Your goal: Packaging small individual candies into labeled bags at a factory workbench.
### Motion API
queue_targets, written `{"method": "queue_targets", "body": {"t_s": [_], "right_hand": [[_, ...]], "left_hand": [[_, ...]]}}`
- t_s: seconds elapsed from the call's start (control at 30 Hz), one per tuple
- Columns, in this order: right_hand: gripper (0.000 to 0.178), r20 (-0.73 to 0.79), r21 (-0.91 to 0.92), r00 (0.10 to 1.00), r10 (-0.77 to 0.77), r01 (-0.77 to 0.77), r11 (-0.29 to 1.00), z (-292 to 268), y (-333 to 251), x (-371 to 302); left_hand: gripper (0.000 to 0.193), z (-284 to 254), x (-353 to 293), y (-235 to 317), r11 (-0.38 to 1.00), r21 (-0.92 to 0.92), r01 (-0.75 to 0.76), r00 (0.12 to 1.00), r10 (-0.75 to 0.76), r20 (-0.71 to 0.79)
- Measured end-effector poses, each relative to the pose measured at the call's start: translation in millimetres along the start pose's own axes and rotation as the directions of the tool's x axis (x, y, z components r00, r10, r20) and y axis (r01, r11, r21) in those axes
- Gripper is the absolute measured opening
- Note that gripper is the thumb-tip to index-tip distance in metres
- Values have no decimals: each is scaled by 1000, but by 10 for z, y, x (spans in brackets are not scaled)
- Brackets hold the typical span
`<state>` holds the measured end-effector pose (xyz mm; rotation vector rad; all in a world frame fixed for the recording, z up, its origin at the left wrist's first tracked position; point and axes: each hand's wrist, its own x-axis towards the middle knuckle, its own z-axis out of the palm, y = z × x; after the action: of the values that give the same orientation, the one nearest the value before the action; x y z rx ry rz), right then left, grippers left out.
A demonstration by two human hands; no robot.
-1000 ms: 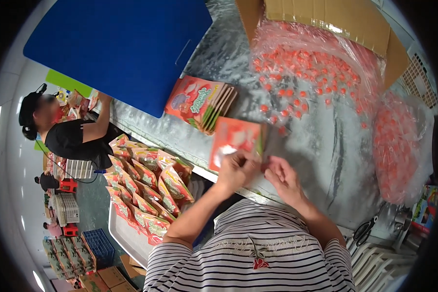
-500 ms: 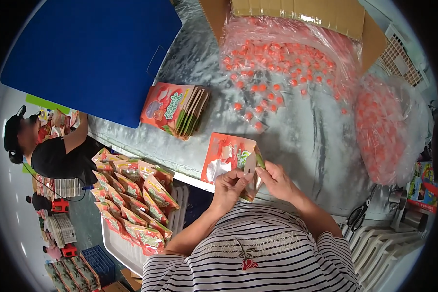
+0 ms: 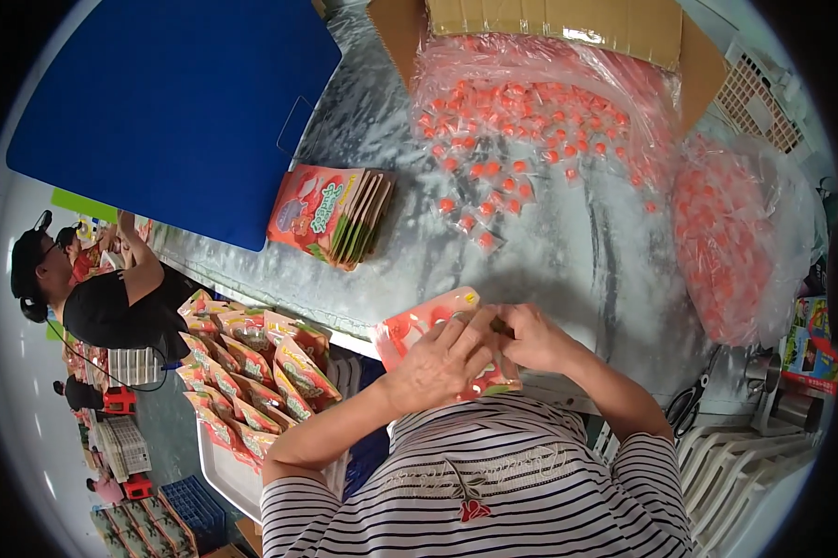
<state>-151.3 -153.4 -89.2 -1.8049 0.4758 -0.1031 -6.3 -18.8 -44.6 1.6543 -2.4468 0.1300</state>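
At the table's near edge, a red-and-pink printed pouch (image 3: 403, 327) lies under my left hand (image 3: 442, 365), whose bent fingers close over it. My right hand (image 3: 536, 340) is closed at the pouch's right end, with its fingertips partly hidden. More red printed packaging shows below my hands; whether it belongs to the same pouch I cannot tell. Beyond them to the left is a stack of similar flat pouches (image 3: 319, 212). Small clear-wrapped red pieces (image 3: 486, 240) are scattered farther up the table.
A cardboard box (image 3: 568, 23) spills wrapped pieces from its plastic liner. Another full clear bag (image 3: 724, 242) lies right, near scissors (image 3: 687, 402) and white racks (image 3: 731, 474). Filled pouches (image 3: 252, 372) stand in a white tray (image 3: 228, 488) at left. A blue panel (image 3: 168, 112) and a co-worker (image 3: 112, 302) are beyond.
My left hand has moved from the pouch's lower edge up over its face. My right hand has shifted slightly, and the pouch has turned and tilted between them. The view has moved a little.
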Motion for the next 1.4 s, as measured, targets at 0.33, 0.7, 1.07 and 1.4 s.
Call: {"method": "queue_targets", "body": {"t_s": [0.33, 0.7, 1.07, 1.4], "right_hand": [[19, -41, -331, 998, -51, 35, 943, 142, 70, -4], [13, 69, -20, 992, -107, 108, 994, 90, 439, 84], [30, -136, 103, 979, 150, -137, 985, -217, 240, 140], [90, -321, -732, 882, -343, -1, 682, -483, 436, 904]], "left_hand": [[25, -83, 31, 12, 992, 29, -125, 962, 113, 248], [14, -318, 54, 132, 865, -499, -45, 965, 167, 203], [17, -172, -107, 92, 778, -538, 324, 946, -261, 192], [17, -144, -173, 138, 716, -601, 356, 930, -335, 152]]}}
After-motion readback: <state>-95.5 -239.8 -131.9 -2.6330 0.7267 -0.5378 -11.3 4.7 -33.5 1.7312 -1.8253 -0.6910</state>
